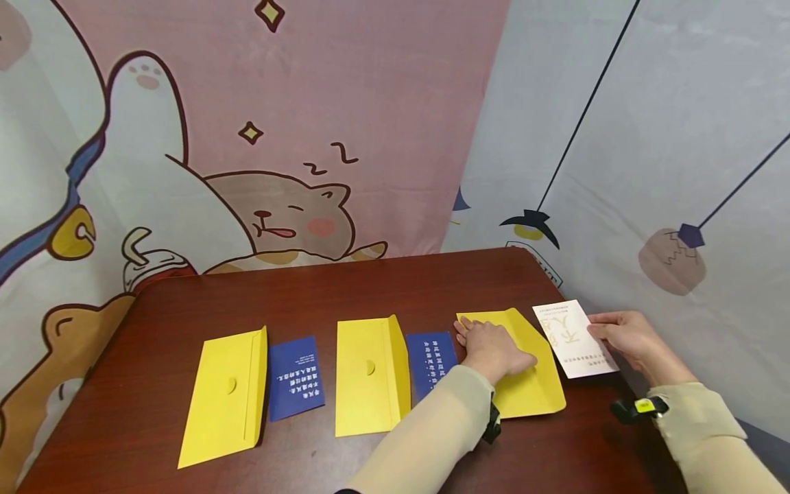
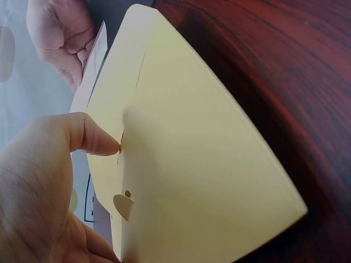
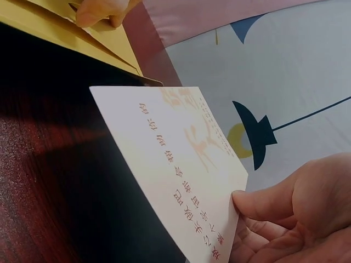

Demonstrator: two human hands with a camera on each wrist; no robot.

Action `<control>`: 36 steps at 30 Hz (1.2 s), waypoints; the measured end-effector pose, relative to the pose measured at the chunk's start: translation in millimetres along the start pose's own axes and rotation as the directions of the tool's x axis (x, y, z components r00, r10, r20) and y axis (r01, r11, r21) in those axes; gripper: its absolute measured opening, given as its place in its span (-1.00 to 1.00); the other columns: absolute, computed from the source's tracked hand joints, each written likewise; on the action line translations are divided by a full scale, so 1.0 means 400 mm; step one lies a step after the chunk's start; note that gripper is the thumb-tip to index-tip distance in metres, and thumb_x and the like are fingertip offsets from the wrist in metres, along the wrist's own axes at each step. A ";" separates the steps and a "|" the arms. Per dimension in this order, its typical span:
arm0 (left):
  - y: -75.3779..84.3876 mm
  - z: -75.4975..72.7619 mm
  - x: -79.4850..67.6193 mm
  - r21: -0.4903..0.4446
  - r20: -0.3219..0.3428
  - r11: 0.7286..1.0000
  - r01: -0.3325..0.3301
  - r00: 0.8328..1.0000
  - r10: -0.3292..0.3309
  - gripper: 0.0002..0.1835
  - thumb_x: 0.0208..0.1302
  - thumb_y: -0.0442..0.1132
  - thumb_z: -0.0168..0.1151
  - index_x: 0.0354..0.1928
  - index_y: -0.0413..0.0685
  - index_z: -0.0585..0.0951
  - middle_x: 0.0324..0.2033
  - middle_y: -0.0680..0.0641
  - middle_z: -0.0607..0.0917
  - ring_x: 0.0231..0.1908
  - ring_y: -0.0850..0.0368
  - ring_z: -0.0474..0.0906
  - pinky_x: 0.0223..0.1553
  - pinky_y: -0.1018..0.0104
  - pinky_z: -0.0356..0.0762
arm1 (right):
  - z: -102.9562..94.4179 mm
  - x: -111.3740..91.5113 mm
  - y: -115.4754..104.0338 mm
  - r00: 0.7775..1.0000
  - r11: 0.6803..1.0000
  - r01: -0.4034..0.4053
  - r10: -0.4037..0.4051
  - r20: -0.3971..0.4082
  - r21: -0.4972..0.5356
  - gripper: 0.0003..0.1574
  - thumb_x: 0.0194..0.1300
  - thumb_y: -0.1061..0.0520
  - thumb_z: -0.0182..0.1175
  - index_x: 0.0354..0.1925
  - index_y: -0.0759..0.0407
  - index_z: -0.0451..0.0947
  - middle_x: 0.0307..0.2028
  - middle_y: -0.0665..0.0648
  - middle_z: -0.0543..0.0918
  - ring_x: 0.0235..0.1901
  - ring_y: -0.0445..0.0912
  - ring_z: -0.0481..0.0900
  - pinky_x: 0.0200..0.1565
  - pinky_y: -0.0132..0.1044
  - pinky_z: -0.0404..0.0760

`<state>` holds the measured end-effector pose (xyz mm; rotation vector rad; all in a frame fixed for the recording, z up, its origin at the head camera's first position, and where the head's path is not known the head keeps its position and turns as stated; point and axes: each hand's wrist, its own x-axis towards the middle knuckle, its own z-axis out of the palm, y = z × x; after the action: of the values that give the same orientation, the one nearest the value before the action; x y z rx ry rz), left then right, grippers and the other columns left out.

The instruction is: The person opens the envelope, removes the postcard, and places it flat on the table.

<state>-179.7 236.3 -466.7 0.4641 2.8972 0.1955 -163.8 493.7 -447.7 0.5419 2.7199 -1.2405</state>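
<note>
At the right of the table, a yellow envelope [image 1: 531, 384] lies with its flap folded out to the right. My left hand [image 1: 494, 346] is over it, fingers at its far edge. In the left wrist view the thumb of my left hand [image 2: 49, 170] presses at the edge of the envelope's opening, beside a small half-round tab [image 2: 123, 206]. My right hand [image 1: 636, 343] pinches a white card [image 1: 574, 339] by its right edge, thumb on top. Orange-gold characters show on the card [image 3: 175, 159], which is held tilted just right of the flap.
Two more yellow envelopes [image 1: 222, 398] [image 1: 364, 377] lie to the left, flaps on their right sides. Beside each is a dark blue card [image 1: 296, 377] [image 1: 432, 360] with white print; my left sleeve partly covers the nearer one. Cartoon-printed cloth [image 1: 401, 137] hangs behind the brown table [image 1: 296, 295].
</note>
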 end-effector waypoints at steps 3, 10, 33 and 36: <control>-0.001 0.000 -0.002 -0.006 0.004 1.000 -0.008 1.000 0.008 -0.12 0.10 0.66 0.08 0.18 0.20 0.77 0.21 0.05 0.69 0.38 -0.07 0.46 0.49 -0.12 0.13 | 0.003 0.001 0.003 1.000 1.000 0.000 0.000 -0.012 0.013 -0.39 0.58 0.22 0.08 0.34 0.71 0.34 0.13 0.58 0.57 -0.09 0.14 0.61 -0.34 -0.35 0.57; -0.004 -0.002 -0.004 -0.002 0.003 1.000 -0.018 1.000 0.018 -0.15 0.11 0.65 0.09 0.10 0.19 0.80 0.10 0.07 0.74 0.30 0.01 0.51 0.44 0.04 0.24 | 0.016 0.006 0.017 0.999 0.999 0.023 -0.024 -0.045 -0.037 -0.46 0.52 0.28 0.10 0.25 0.75 0.40 0.07 0.61 0.58 -0.07 0.23 0.60 -0.35 -0.33 0.56; -0.007 -0.007 -0.009 0.012 0.021 1.000 0.019 1.000 -0.019 -0.11 0.12 0.62 0.12 0.23 0.14 0.74 0.27 0.02 0.66 0.43 -0.14 0.41 0.49 -0.16 0.16 | 0.067 -0.016 -0.002 0.989 0.955 0.113 -0.135 -0.066 -0.275 -0.62 0.24 0.27 0.29 -0.14 0.64 0.65 -0.28 0.44 0.68 -0.25 0.22 0.59 -0.33 -0.15 0.56; -0.007 -0.006 -0.013 0.019 0.019 1.000 0.018 1.000 -0.018 -0.12 0.13 0.60 0.12 0.24 0.14 0.73 0.26 0.03 0.67 0.42 -0.15 0.42 0.49 -0.16 0.14 | 0.067 -0.024 -0.007 0.986 0.943 0.118 -0.148 -0.074 -0.311 -0.65 0.22 0.26 0.31 -0.18 0.61 0.67 -0.31 0.41 0.68 -0.27 0.22 0.59 -0.32 -0.10 0.57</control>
<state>-176.2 231.6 -463.7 0.4405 2.8862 0.1602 -157.3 469.5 -461.0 0.3963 2.9937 -0.8068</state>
